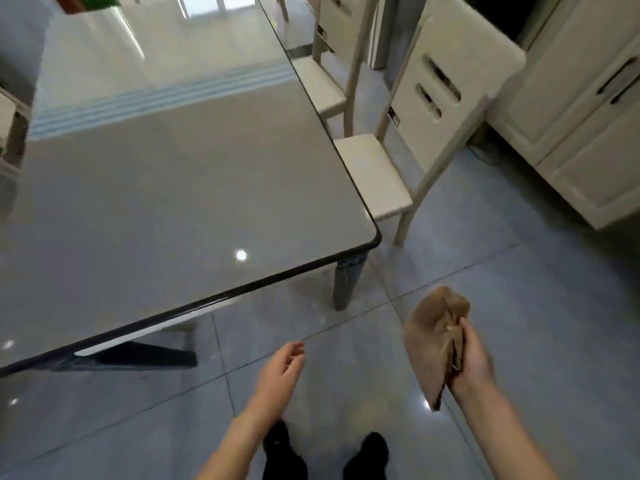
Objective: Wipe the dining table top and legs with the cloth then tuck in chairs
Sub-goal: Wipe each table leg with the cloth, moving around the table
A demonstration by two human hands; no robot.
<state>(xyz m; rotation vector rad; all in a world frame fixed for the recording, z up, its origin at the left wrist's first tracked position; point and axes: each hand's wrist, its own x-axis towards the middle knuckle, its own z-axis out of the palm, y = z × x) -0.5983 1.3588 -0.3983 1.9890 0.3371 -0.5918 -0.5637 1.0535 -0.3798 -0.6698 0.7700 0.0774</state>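
The glossy grey dining table (180, 188) fills the left and middle, its dark-edged near corner at the centre. One table leg (346, 282) shows under that corner. My right hand (474, 358) holds a bunched brown cloth (433, 344) over the floor, right of and below the corner. My left hand (280, 372) hangs open and empty near the table's front edge. Two cream chairs stand along the table's right side: the near chair (377, 178) is pulled out and turned, the far chair (322, 88) sits closer to the table.
Cream cabinets (581, 109) line the right wall behind the chairs. A grey tiled floor (519, 289) spreads around me, with my dark shoes (367, 455) at the bottom. A green and orange object (90, 1) sits at the table's far left end.
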